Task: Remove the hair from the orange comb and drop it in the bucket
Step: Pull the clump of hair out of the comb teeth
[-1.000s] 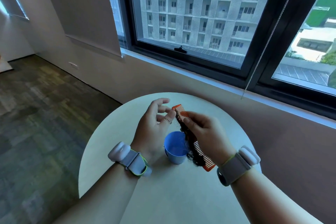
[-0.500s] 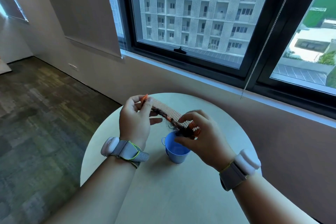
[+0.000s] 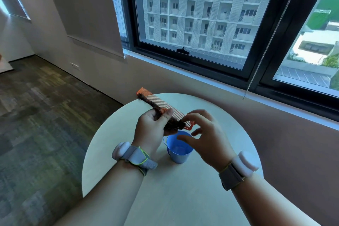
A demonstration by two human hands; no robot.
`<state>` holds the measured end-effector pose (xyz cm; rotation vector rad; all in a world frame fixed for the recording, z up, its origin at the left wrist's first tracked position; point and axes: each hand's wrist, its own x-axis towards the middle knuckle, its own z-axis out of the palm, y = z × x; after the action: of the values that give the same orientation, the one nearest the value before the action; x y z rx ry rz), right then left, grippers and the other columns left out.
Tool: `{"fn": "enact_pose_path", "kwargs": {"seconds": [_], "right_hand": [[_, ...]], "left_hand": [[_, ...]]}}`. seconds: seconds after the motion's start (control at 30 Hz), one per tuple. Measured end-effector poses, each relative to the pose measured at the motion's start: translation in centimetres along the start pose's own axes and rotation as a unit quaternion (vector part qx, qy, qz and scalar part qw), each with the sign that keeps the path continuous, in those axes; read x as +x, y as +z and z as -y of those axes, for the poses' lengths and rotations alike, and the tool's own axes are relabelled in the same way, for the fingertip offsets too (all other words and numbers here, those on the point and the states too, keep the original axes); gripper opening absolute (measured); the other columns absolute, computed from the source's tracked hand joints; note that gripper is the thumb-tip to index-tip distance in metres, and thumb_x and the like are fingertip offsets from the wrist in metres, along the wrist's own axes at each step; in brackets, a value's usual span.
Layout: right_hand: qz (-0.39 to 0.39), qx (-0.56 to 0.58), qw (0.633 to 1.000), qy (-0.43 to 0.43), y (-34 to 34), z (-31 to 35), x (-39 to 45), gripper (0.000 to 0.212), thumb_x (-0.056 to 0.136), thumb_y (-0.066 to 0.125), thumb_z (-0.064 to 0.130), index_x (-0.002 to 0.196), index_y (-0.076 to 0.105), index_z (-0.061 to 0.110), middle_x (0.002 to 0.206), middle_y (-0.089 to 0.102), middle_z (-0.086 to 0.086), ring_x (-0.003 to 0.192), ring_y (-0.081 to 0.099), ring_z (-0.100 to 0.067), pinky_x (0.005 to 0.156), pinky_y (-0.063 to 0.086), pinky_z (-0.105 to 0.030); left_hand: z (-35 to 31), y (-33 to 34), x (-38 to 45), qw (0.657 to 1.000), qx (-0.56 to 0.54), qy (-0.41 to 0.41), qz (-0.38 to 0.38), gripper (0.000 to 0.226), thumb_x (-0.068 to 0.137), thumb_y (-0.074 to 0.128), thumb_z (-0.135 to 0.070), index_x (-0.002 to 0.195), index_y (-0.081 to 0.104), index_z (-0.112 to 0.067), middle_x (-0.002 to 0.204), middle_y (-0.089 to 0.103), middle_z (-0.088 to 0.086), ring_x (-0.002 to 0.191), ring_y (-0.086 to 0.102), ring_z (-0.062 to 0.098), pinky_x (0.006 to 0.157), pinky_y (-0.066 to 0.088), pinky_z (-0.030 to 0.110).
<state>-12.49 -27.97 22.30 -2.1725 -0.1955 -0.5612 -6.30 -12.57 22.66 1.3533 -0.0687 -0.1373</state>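
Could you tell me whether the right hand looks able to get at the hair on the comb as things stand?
Probably yes. The left hand holds the comb above the bucket, and the right hand is beside the near clump of hair, fingers spread, with nothing between them.

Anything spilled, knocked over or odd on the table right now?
Nothing stands out. The blue bucket stands upright on the round table, with no stray hair visible on the tabletop. The dark hair is still tangled in the orange comb, which the left hand grips; the right hand hovers beside it.
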Motion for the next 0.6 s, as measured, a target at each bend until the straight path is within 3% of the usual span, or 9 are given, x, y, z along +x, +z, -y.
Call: {"fn": "enact_pose_path", "kwargs": {"seconds": [0.17,0.27,0.47,0.6], "right_hand": [[-0.060,-0.040,0.997,-0.015,0.1,-0.2,0.2,0.016,0.079,0.081,0.012,0.094,0.077,0.017,0.101,0.063,0.003,0.083,0.061,-0.010,0.069,0.053,-0.022],[-0.047,-0.070,0.996,-0.033,-0.1,-0.4,0.3,0.012,0.081,0.078,0.014,0.093,0.077,0.018,0.102,0.063,0.004,0.091,0.060,-0.015,0.073,0.052,-0.027],[-0.122,-0.032,0.991,0.041,0.1,0.3,0.7,0.010,0.078,0.075,0.010,0.077,0.068,0.018,0.071,0.064,0.003,0.063,0.059,-0.013,0.059,0.044,-0.020],[-0.151,-0.008,0.987,0.053,0.2,0.8,1.1,0.004,0.079,0.068,0.015,0.078,0.065,0.018,0.063,0.066,0.004,0.057,0.066,-0.013,0.059,0.055,-0.036]], "left_hand": [[0.0,0.3,-0.5,0.997,0.022,-0.020,0.071,0.042,0.076,0.073,-0.033,0.099,0.068,0.002,0.095,0.075,0.019,0.088,0.074,0.034,0.078,0.060,0.043],[0.3,0.2,-0.4,0.998,0.030,-0.019,0.059,0.035,0.083,0.072,-0.029,0.098,0.069,0.003,0.093,0.075,0.019,0.087,0.074,0.033,0.079,0.059,0.045],[0.3,0.7,-0.9,0.998,0.044,-0.010,0.045,0.017,0.094,0.064,-0.015,0.098,0.070,0.001,0.091,0.076,0.015,0.085,0.075,0.029,0.076,0.059,0.044],[-0.2,1.4,-1.1,0.999,0.030,-0.004,0.028,0.017,0.095,0.065,-0.017,0.097,0.072,-0.001,0.089,0.076,0.016,0.082,0.075,0.030,0.070,0.059,0.041]]}}
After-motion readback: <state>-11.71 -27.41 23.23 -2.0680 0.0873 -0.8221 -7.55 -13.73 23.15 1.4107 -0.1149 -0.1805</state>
